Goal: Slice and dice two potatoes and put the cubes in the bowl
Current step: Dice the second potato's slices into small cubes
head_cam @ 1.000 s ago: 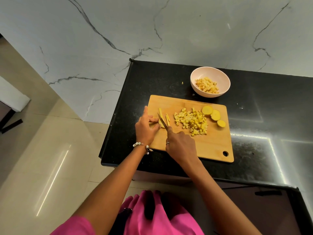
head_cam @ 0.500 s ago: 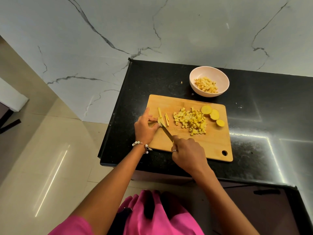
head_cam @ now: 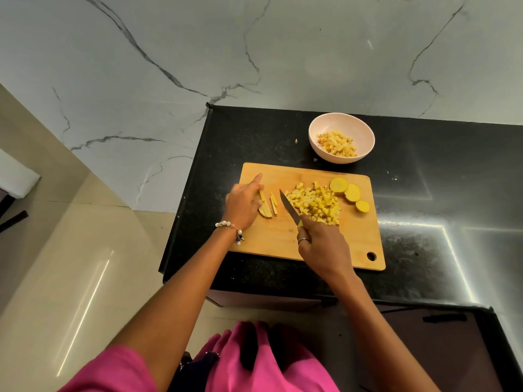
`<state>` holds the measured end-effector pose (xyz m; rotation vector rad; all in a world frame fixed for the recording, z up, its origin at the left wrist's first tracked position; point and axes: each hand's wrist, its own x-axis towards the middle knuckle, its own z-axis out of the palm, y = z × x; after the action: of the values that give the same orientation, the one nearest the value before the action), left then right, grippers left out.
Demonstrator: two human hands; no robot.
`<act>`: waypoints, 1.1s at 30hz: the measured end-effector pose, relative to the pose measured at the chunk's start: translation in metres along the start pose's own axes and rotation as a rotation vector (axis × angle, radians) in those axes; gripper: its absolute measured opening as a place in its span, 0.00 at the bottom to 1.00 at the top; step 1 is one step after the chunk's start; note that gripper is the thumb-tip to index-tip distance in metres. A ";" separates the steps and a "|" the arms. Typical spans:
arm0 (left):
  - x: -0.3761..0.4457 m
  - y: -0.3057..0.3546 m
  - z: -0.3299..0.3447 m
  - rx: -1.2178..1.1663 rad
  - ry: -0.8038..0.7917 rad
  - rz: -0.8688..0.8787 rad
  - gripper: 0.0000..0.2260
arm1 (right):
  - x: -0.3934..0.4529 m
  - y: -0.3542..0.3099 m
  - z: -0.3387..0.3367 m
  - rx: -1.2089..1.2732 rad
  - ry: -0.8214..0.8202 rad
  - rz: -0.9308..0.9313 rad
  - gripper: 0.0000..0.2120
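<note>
The potato strips lie lengthwise toward the cutting board's far edge, pinched under the left hand, just left of the knife the right hand grips.

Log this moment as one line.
stage: dicing | left hand: holds potato strips | right hand: grips knife | cube pile, three slices on board | bowl: some cubes
</note>
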<state>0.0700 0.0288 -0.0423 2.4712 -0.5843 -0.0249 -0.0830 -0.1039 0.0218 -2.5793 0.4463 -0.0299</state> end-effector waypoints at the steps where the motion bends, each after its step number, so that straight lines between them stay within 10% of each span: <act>1: 0.000 -0.001 0.001 -0.040 0.037 -0.014 0.27 | 0.000 0.000 0.001 0.008 0.001 0.006 0.19; 25: 0.032 0.000 -0.009 -0.054 -0.112 0.029 0.05 | 0.004 0.008 0.009 0.120 0.041 0.059 0.19; 33: 0.018 0.004 -0.014 0.085 -0.187 -0.002 0.23 | 0.009 0.007 0.007 0.123 0.057 0.048 0.19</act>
<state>0.0871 0.0263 -0.0263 2.5694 -0.6740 -0.2394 -0.0755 -0.1094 0.0120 -2.4510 0.5116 -0.1114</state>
